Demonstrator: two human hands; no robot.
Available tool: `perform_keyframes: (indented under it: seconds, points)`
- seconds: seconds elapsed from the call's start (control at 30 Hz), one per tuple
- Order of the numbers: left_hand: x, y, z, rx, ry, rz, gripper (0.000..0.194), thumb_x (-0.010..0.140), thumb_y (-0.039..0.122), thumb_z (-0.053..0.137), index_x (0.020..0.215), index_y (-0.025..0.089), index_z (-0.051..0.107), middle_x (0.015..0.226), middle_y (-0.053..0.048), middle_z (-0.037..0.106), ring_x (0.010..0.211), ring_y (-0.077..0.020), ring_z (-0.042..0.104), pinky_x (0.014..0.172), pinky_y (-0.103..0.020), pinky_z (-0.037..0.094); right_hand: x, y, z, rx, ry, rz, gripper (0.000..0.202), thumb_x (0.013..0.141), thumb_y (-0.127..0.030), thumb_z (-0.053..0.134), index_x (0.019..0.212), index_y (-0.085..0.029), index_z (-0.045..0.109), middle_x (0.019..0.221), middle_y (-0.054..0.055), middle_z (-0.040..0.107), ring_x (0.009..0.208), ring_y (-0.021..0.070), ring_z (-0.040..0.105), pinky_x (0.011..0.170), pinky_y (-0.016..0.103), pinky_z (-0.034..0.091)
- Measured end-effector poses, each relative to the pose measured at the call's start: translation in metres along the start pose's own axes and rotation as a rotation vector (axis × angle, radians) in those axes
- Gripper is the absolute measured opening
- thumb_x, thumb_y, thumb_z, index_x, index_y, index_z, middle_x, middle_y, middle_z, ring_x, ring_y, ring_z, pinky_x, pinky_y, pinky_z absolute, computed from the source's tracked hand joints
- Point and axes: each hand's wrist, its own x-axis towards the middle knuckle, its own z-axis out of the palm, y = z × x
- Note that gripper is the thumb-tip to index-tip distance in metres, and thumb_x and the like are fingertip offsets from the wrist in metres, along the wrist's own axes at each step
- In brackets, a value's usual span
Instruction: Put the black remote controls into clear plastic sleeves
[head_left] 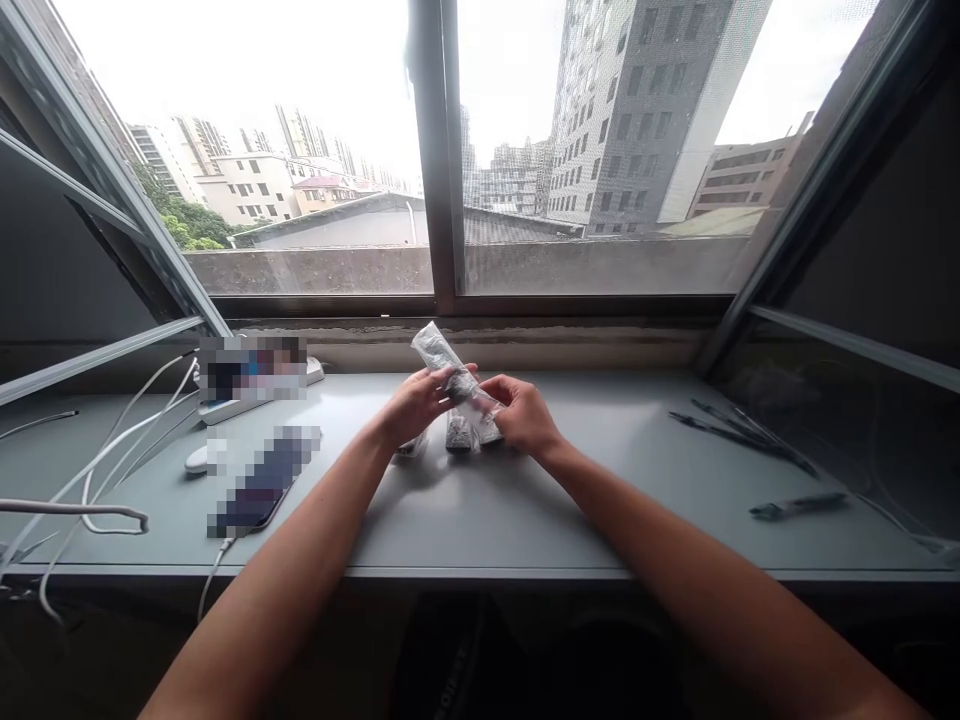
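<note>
Both my hands hold a clear plastic bag point(435, 345) with something dark inside, tilted above the grey tabletop point(600, 480). My left hand point(420, 402) is closed on the bag's middle, thumb on top. My right hand point(519, 408) pinches its lower right end. Beneath the hands lie several more dark items in clear wrapping, one of them a wrapped item point(458, 432) between my hands. Another wrapped item point(411, 446) shows partly below my left hand. What the bags contain is too small to make out.
Left on the table are a phone point(274, 480) with a cable, a small white object point(197, 460), a white power strip point(255, 395) and loose white cables point(97, 470). Dark cables point(742, 435) and a small greenish packet point(799, 506) lie right. A window point(442, 160) stands behind.
</note>
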Motion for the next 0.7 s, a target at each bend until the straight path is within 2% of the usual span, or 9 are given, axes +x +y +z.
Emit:
perform_keyframes:
  seconds: [0.13, 0.27, 0.33, 0.43, 0.57, 0.63, 0.7]
  points:
    - [0.007, 0.008, -0.005, -0.158, 0.247, 0.08, 0.03, 0.11, 0.023, 0.056, 0.13, 0.008, 0.071, 0.146, -0.022, 0.071, 0.131, -0.0303, 0.073, 0.104, -0.038, 0.064, -0.002, -0.002, 0.002, -0.017, -0.067, -0.01, 0.03, 0.087, -0.047, 0.084, 0.096, -0.019, 0.076, 0.095, 0.006, 0.081, 0.083, 0.0217, 0.074, 0.077, 0.033, 0.058]
    - [0.01, 0.009, -0.007, -0.289, 0.355, 0.148, 0.038, 0.11, 0.012, 0.047, 0.145, 0.012, 0.062, 0.145, -0.017, 0.072, 0.126, -0.024, 0.076, 0.112, -0.04, 0.061, -0.006, -0.003, 0.006, -0.122, -0.089, -0.077, 0.033, 0.085, -0.045, 0.086, 0.105, -0.021, 0.077, 0.082, 0.001, 0.074, 0.072, 0.0173, 0.065, 0.07, 0.03, 0.053]
    - [0.009, 0.007, -0.006, -0.296, 0.349, 0.151, 0.041, 0.11, 0.012, 0.05, 0.149, 0.014, 0.06, 0.143, -0.016, 0.073, 0.122, -0.0223, 0.077, 0.112, -0.04, 0.061, -0.007, -0.005, 0.007, -0.152, -0.083, -0.099, 0.036, 0.086, -0.045, 0.086, 0.112, -0.021, 0.077, 0.079, -0.001, 0.072, 0.069, 0.0163, 0.062, 0.068, 0.03, 0.052]
    - [0.007, 0.004, -0.004, -0.256, 0.273, 0.112, 0.036, 0.111, 0.016, 0.055, 0.146, 0.014, 0.061, 0.142, -0.017, 0.074, 0.12, -0.0236, 0.078, 0.108, -0.04, 0.064, -0.007, -0.006, 0.005, -0.146, -0.035, -0.086, 0.035, 0.09, -0.045, 0.082, 0.115, -0.021, 0.078, 0.083, 0.0, 0.075, 0.069, 0.0167, 0.064, 0.068, 0.03, 0.052]
    - [0.004, 0.003, -0.003, -0.195, 0.169, 0.037, 0.03, 0.111, 0.02, 0.058, 0.138, 0.012, 0.066, 0.14, -0.02, 0.075, 0.125, -0.0277, 0.076, 0.102, -0.039, 0.066, -0.003, -0.001, -0.001, -0.128, 0.027, -0.069, 0.032, 0.091, -0.045, 0.079, 0.112, -0.02, 0.079, 0.097, 0.005, 0.082, 0.082, 0.0211, 0.072, 0.074, 0.032, 0.055]
    - [0.004, 0.004, -0.004, -0.186, 0.183, 0.027, 0.029, 0.11, 0.02, 0.06, 0.136, 0.011, 0.068, 0.137, -0.021, 0.076, 0.124, -0.029, 0.077, 0.099, -0.038, 0.067, -0.001, 0.001, -0.003, -0.094, 0.022, -0.04, 0.033, 0.09, -0.045, 0.079, 0.11, -0.019, 0.078, 0.102, 0.007, 0.083, 0.085, 0.0225, 0.074, 0.074, 0.033, 0.056]
    - [0.007, 0.006, -0.008, -0.209, 0.251, 0.047, 0.029, 0.109, 0.019, 0.059, 0.135, 0.009, 0.069, 0.133, -0.02, 0.078, 0.118, -0.0279, 0.079, 0.095, -0.036, 0.068, 0.0, 0.001, -0.003, -0.05, 0.006, -0.002, 0.033, 0.09, -0.045, 0.078, 0.109, -0.018, 0.077, 0.095, 0.007, 0.082, 0.079, 0.0217, 0.073, 0.071, 0.033, 0.057]
